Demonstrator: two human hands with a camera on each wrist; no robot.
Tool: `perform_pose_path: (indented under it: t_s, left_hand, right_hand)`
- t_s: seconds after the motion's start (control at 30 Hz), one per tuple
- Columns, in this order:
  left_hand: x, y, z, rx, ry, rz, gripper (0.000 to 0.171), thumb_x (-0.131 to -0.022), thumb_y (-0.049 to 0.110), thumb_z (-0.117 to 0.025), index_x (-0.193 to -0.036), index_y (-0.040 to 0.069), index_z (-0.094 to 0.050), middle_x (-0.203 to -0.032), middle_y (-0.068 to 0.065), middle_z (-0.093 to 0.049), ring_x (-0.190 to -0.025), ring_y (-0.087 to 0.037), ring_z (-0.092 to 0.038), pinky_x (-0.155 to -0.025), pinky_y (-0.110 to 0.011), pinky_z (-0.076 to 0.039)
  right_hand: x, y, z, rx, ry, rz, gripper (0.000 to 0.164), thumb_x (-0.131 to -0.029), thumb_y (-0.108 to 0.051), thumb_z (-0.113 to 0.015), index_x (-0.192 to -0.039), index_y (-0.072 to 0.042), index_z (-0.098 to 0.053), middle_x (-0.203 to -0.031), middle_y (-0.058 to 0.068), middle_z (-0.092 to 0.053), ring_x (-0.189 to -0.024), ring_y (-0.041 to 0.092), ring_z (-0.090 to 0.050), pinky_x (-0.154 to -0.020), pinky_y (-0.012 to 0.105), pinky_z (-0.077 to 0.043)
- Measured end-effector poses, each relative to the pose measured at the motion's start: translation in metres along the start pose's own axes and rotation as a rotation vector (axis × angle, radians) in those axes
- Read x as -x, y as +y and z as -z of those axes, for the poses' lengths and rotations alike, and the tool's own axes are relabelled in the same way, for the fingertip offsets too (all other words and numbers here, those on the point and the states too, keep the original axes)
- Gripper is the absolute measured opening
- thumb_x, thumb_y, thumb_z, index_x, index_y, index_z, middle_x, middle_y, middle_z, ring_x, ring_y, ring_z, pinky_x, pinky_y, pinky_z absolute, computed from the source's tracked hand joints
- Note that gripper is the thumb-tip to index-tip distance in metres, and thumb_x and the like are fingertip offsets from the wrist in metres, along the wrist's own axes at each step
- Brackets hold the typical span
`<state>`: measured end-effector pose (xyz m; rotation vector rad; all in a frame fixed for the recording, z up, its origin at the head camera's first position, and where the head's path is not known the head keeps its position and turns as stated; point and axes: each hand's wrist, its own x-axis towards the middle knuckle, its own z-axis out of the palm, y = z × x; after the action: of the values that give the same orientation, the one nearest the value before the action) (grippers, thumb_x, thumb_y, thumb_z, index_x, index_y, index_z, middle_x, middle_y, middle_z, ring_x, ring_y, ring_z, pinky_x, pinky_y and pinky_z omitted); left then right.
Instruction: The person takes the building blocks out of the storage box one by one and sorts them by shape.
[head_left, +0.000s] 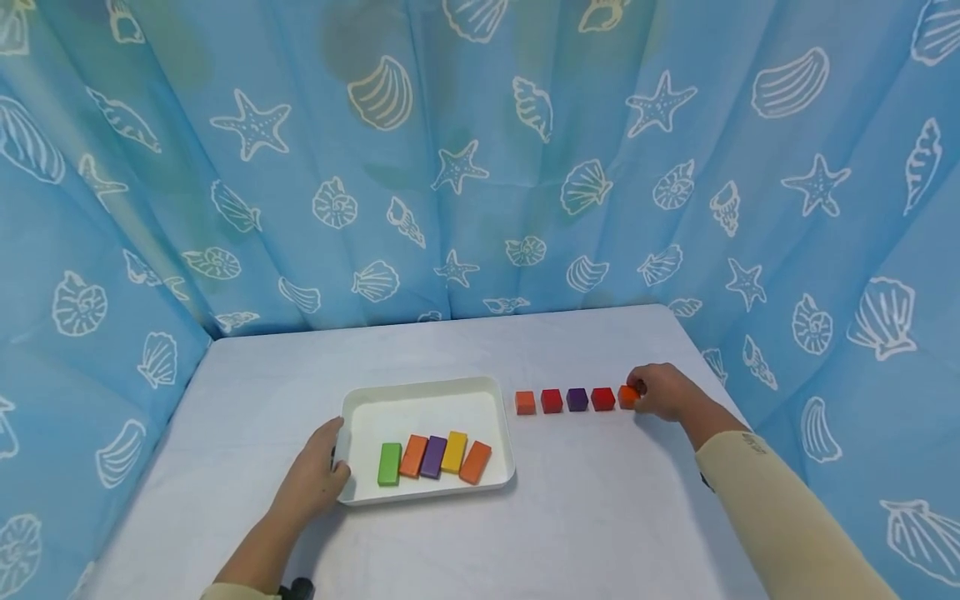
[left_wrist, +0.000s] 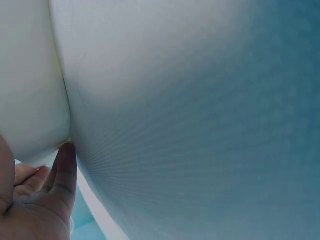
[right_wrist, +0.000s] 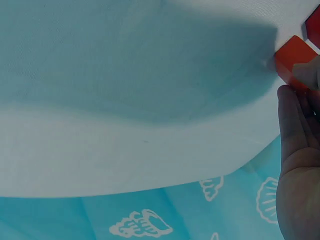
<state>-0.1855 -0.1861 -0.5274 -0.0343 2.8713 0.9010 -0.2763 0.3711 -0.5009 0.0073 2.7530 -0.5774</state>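
Observation:
My left hand (head_left: 313, 471) holds the left side of a white rectangular tray (head_left: 420, 389), thumb at its rim. In the left wrist view, a fingertip touches the foot of the tray's wall (left_wrist: 32, 85). Inside the tray lie five oblong blocks: green (head_left: 389, 464), orange (head_left: 413, 456), purple (head_left: 433, 457), yellow (head_left: 453, 452) and another orange (head_left: 476, 462). At the right end of a row of small cubes, my right hand (head_left: 663, 392) pinches an orange cube (head_left: 627, 397) on the table. The right wrist view shows this orange cube (right_wrist: 292, 55) between thumb and fingers.
Left of the pinched cube, the row holds a red cube (head_left: 603, 399), a purple cube (head_left: 577, 400), another red cube (head_left: 552, 402) and an orange cube (head_left: 525, 403) near the tray. A white cloth covers the table (head_left: 450, 550). Behind hangs a blue shell-patterned curtain (head_left: 480, 225).

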Motion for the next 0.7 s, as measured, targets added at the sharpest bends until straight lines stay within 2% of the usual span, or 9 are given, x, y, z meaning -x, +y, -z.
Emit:
perform_pose_path:
  t_s: [0.17, 0.33, 0.53, 0.7]
  left_hand:
    - [0.001, 0.000, 0.000, 0.005, 0.003, -0.003, 0.073, -0.100, 0.002, -0.058, -0.165, -0.007, -0.025, -0.169, -0.030, -0.026, -0.155, -0.050, -0.026, -0.126, -0.063, -0.024]
    - [0.004, -0.002, 0.002, 0.005, 0.014, 0.008, 0.073, -0.100, 0.001, -0.058, -0.165, -0.007, -0.025, -0.169, -0.030, -0.026, -0.155, -0.049, -0.026, -0.126, -0.063, -0.023]
    - [0.001, -0.004, -0.001, 0.006, 0.017, 0.011, 0.073, -0.100, 0.002, -0.057, -0.166, -0.005, -0.025, -0.170, -0.028, -0.026, -0.156, -0.047, -0.025, -0.127, -0.061, -0.023]
    - [-0.003, -0.004, -0.002, 0.006, 0.012, 0.013, 0.073, -0.101, 0.003, -0.057, -0.166, -0.003, -0.025, -0.170, -0.027, -0.027, -0.156, -0.046, -0.026, -0.127, -0.061, -0.023]
  right_hand:
    - [-0.002, 0.000, -0.002, -0.006, 0.011, -0.003, 0.047, -0.086, 0.000, -0.086, -0.129, 0.005, -0.067, -0.115, 0.019, -0.067, -0.109, 0.040, -0.061, -0.095, 0.052, -0.063]
    - [-0.003, -0.003, -0.003, 0.002, 0.018, 0.038, 0.047, -0.085, 0.000, -0.087, -0.127, 0.005, -0.067, -0.112, 0.018, -0.068, -0.107, 0.039, -0.062, -0.094, 0.052, -0.063]
    - [-0.001, -0.006, 0.004, 0.008, 0.021, 0.013, 0.065, -0.081, -0.009, -0.093, -0.135, 0.007, -0.061, -0.122, 0.025, -0.065, -0.112, 0.043, -0.062, -0.091, 0.053, -0.064]
    - [0.002, -0.017, 0.011, -0.009, 0.048, 0.018, 0.067, -0.087, -0.016, -0.089, -0.139, 0.010, -0.056, -0.127, 0.030, -0.063, -0.113, 0.046, -0.061, -0.089, 0.053, -0.065]
